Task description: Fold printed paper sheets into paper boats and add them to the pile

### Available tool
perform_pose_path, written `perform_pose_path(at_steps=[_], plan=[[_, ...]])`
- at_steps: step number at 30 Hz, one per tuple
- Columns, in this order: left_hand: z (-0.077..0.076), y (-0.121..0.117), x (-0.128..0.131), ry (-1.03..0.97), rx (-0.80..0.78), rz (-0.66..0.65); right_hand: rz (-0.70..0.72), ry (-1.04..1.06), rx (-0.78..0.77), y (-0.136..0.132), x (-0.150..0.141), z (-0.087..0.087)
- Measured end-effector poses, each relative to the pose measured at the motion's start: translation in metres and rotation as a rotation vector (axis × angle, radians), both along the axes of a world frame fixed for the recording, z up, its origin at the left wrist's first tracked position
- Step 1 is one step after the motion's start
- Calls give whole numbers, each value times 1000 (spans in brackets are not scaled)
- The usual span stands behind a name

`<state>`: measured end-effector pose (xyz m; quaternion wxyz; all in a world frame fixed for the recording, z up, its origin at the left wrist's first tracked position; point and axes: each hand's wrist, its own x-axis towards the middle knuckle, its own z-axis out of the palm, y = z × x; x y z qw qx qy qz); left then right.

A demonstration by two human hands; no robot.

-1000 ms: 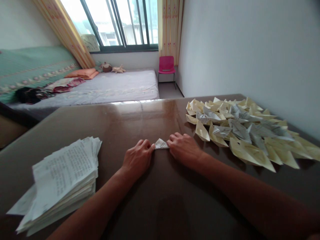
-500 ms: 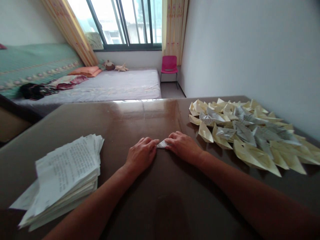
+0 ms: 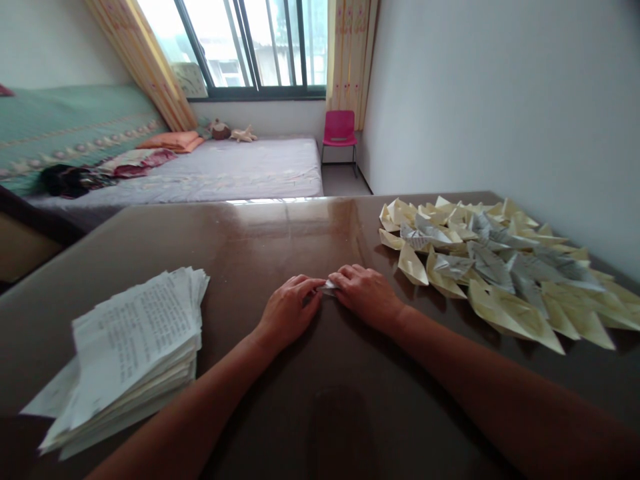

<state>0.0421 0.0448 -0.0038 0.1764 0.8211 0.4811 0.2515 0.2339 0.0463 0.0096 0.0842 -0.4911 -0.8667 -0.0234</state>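
Observation:
A small piece of folded paper (image 3: 329, 285) lies between my hands at the middle of the brown table (image 3: 280, 247), mostly hidden by my fingers. My left hand (image 3: 293, 305) pinches its left end between thumb and fingers. On the other end, the curled fingers of my right hand (image 3: 364, 293) press down and grip. To the right spreads a crowd of folded paper boats (image 3: 500, 313), several cream and several grey with print. At the left lies a stack of printed paper sheets (image 3: 133, 347), its edges uneven.
Beyond the table's far edge stands a bed (image 3: 260, 160) with an orange pillow (image 3: 173, 141) and soft toys. A pink chair (image 3: 340, 130) is near the window (image 3: 255, 47). A white wall (image 3: 475, 100) runs along the right side.
My left hand has shifted slightly right, toward my right hand, and its thumb and fingers now pinch the paper's left end. Less of the folded paper shows between the hands.

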Motion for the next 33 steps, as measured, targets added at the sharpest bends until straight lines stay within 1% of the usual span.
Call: perform_pose_path(at_steps=[3,7,11,16,18,22,28,33], plan=[[1,-4,5,-60,-50,35,-10,95,-18,0,-1,0],[2,-12,14,-87,-121,108,41,308,-29,-4,-7,-2],[4,-15,17,-76,-78,132,96,519,-20,-6,-12,-8],[5,-10,14,-70,-24,77,44,671,-4,-5,-13,-12],[5,-9,12,-76,0,60,31,695,-17,-5,-13,-12],[4,-10,13,-61,39,68,51,681,-58,-6,-15,-13],[0,-10,13,-50,-2,78,93,721,-135,-3,-15,-16],[-5,-2,11,-103,2,85,77,711,-136,-1,-14,-16]])
